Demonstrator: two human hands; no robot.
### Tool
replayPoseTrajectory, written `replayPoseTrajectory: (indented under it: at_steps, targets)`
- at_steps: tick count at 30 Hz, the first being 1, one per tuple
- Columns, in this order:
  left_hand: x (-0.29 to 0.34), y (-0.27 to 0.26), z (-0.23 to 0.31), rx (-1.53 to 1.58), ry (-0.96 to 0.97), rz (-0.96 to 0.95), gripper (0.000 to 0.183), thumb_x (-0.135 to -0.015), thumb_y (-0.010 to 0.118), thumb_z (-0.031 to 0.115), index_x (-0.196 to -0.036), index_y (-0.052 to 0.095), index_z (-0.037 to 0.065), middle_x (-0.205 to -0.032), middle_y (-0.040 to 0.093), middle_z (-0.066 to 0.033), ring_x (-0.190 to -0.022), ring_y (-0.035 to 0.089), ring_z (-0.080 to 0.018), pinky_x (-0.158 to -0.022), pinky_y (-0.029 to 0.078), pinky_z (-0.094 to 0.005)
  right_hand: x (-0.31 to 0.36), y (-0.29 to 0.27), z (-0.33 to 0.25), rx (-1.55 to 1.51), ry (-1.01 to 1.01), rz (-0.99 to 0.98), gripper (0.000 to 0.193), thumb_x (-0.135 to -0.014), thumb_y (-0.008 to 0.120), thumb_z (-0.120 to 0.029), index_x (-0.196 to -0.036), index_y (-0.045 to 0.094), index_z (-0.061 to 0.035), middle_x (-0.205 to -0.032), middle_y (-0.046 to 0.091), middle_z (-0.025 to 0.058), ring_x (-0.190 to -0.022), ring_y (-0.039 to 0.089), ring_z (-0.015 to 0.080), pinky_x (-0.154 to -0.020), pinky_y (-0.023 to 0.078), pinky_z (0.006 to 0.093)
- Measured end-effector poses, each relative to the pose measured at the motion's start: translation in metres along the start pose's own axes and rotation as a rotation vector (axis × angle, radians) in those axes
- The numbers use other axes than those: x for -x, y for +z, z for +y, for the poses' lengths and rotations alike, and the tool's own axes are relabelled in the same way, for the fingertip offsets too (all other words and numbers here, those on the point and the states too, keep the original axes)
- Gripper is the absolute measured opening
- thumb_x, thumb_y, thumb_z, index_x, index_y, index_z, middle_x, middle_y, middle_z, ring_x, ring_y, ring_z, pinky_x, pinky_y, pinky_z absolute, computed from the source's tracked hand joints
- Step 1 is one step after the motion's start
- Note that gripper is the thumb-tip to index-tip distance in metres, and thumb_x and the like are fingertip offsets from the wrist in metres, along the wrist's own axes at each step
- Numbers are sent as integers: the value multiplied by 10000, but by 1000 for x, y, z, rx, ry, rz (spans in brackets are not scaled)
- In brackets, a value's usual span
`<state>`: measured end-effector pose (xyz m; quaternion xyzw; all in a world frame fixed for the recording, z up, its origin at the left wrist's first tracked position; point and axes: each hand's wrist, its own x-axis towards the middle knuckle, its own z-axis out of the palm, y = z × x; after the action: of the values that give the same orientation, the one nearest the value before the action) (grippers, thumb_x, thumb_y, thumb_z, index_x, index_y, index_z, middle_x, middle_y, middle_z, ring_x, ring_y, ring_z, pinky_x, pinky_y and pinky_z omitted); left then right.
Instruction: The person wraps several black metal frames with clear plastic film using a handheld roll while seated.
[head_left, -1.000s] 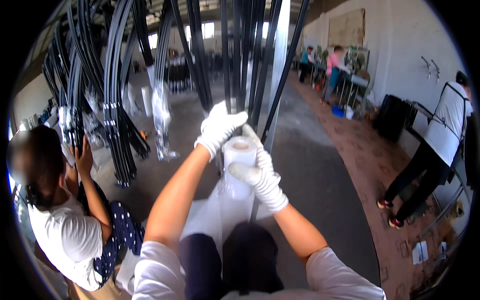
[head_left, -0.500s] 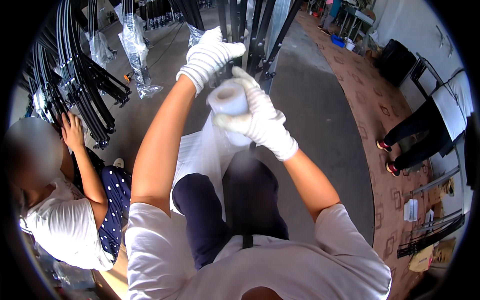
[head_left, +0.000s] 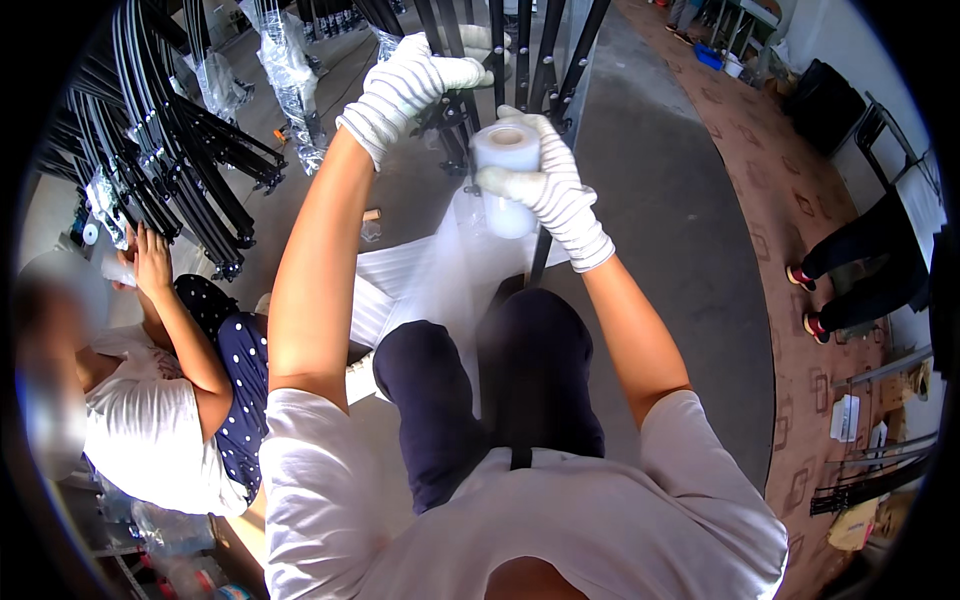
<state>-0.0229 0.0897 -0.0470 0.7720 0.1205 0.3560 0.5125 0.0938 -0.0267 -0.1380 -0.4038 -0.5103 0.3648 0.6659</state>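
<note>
My left hand (head_left: 408, 98), in a white striped knit glove, is closed around some upright black metal tubes (head_left: 500, 55) at the top centre. Its fingertips are partly hidden behind them. My right hand (head_left: 556, 190), gloved the same way, grips a roll of clear stretch film (head_left: 507, 150) from its right side, thumb across the front. The roll stands nearly upright, its hollow core facing up, just below the tubes. A loose translucent sheet of film (head_left: 440, 265) trails from it down toward my knees.
To my left a co-worker in polka-dot trousers (head_left: 238, 350) sits by bundles of black tubes (head_left: 180, 150), some with plastic-wrapped ends (head_left: 288, 90). White ribbed sheeting (head_left: 372, 300) lies on the floor before me. Another person's dark-trousered legs (head_left: 865, 255) are at the right.
My right hand has carried the film roll rightward and slightly away from me. My left hand keeps its hold on the tubes. The co-worker's hands have come together, and the whole view has shifted a little.
</note>
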Motion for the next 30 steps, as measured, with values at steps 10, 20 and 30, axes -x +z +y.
replayPoseTrajectory:
  at_steps: [10, 20, 30]
  targets:
    - [28, 17, -10, 98, -48, 8, 356, -710, 642, 90, -1045, 521, 65, -874, 562, 9, -769, 511, -68, -693, 408, -201, -6, -7, -9, -295, -69, -174, 563, -555, 728, -188, -1043, 476, -60, -926, 551, 58, -829, 547, 159, -759, 448, 300]
    - [30, 12, -31, -144, 108, 48, 330, -637, 652, -33, -932, 526, 49, -792, 546, -7, -728, 508, -98, -654, 441, -233, 16, -26, 5, -24, 78, -198, 613, -532, 776, -203, -1045, 475, -55, -928, 552, 53, -883, 517, 148, -796, 418, 281]
    - [36, 5, -5, 6, -166, -232, 258, -719, 569, 65, -964, 579, -16, -777, 580, -25, -710, 510, -86, -669, 412, -211, 29, -32, -2, -51, 84, -238, 639, -523, 746, -255, -1072, 482, -62, -964, 523, 35, -897, 490, 143, -826, 384, 292]
